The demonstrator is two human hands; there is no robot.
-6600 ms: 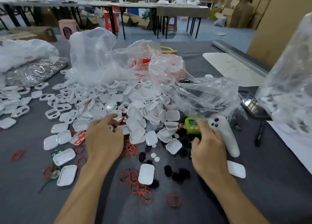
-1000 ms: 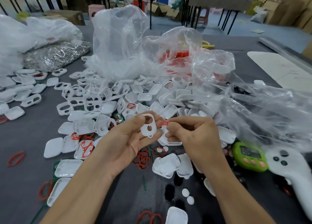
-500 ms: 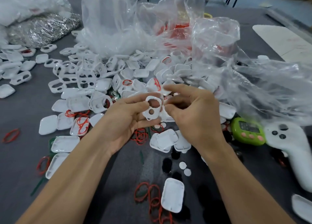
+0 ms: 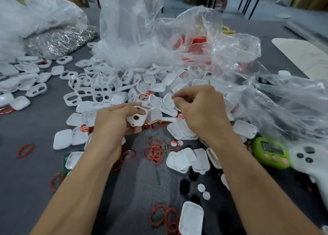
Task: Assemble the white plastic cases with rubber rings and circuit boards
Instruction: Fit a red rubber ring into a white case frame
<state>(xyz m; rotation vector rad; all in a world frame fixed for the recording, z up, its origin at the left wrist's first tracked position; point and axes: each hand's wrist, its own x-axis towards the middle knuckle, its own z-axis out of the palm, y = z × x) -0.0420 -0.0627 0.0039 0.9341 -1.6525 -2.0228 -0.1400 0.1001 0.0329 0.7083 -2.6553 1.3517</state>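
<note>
Landmark = green timer (image 4: 270, 152), glossy lime plastic, rounded, pink buttons, dark display.

- Left hand (image 4: 113, 121): well left of the timer, a bit beyond it. Fingers and thumb wrapped round a white frame (image 4: 141, 121), a matte moulded plastic rounded rectangle with one big oval cutout and one small round hole. A fingertip shows through the big cutout. Frame is lifted off the cloth.
- Right hand (image 4: 200, 110): left of the timer and beyond it, just beside the frame. Fingers curled tight, thumb against fingertips. Cannot tell what is pinched, if anything.
- Red rubber rings (image 4: 156, 152): thin, floppy loops, tangled with thin green strips (image 4: 158, 176), left of the timer, under the hands.
- White case shells (image 4: 106, 91): smooth shallow trays and open frames heaped far left of and beyond the timer.
- Black round pads (image 4: 184, 185) and small white discs (image 4: 201, 187): left of the timer, nearer the camera.
- Clear crinkled plastic bags (image 4: 127, 30): beyond the timer, one draped just above it.
- White controller (image 4: 312, 162): smooth, touching the timer's right side.
- Table cloth (image 4: 35, 172): grey, matte.
</note>
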